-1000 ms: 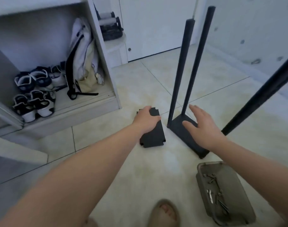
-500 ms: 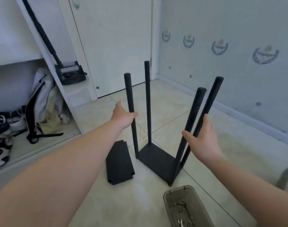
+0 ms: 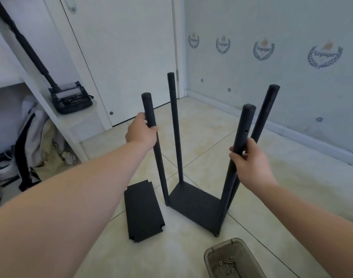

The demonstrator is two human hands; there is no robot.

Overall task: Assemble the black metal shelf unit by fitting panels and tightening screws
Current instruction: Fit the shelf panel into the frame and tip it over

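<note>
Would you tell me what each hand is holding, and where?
Left hand grips the near-left post high up; right hand grips the near-right post around mid-height.

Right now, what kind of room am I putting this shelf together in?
Probably a home entryway or hallway: a white door stands behind, an open cubby holds sneakers and a backpack, and the half-built shelf frame stands on a tiled floor.

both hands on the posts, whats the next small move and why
Probably release the left hand and reach down for the loose panel lying on the floor beside the base panel. Both hands grip posts, all four stand on the base, and no upper shelf is fitted yet; the right hand could steady them.
</note>
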